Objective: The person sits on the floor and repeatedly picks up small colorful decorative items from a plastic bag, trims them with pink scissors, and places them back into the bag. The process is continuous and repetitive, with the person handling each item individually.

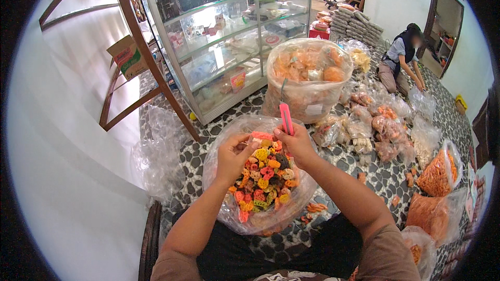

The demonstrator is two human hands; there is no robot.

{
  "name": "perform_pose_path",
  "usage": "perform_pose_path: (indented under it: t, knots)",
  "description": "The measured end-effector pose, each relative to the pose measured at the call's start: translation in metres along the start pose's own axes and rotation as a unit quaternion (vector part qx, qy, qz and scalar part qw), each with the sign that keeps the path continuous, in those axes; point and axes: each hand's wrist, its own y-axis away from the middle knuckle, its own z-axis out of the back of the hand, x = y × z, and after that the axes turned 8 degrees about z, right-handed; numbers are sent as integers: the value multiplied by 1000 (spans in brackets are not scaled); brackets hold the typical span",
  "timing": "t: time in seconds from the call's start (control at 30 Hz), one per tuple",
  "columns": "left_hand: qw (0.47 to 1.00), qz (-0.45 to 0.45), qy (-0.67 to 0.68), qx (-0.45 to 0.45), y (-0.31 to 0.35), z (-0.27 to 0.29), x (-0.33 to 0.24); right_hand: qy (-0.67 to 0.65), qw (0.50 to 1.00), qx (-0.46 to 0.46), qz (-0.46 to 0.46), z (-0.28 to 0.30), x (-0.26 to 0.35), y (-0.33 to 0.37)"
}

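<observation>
On the floor between my legs stands a large clear plastic bag (221, 203), its mouth spread wide. Inside lie colourful puffed crackers (263, 179) in red, yellow, green, orange and dark brown. At the far side of this opening, my left hand (233, 153) is closed, thumb and fingers pinching a pinkish-orange piece (262, 135). Right beside it, my right hand (297, 143) is closed round a slim pink box cutter (286, 118) with a dark slot, which points up and away. Fingers partly hide how the pink-orange piece is held.
A big bag of orange packets (307, 83) stands just ahead. Many small filled bags (385, 125) cover the floor at right, where another person (403, 60) crouches. A glass cabinet (229, 36), a wooden frame (156, 73) and crumpled plastic (159, 151) are on the left. Bags of orange snacks (435, 174) sit near right.
</observation>
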Motion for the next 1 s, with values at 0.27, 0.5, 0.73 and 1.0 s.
perform_pose_path:
  t: [0.27, 0.5, 0.73, 1.0]
  knots:
    - [996, -77, -42, -6, -2, 2, 10, 93, 991, 70, 60, -1, -6, 5]
    - [986, 56, 157, 23, -6, 2, 10, 82, 993, 55, 63, 4, -13, 6]
    - [986, 52, 156, 27, -4, -1, 16, 192, 969, 49, 148, 3, -12, 8]
    - [993, 70, 94, -19, -5, 2, 10, 262, 945, 42, 192, 5, -5, 11]
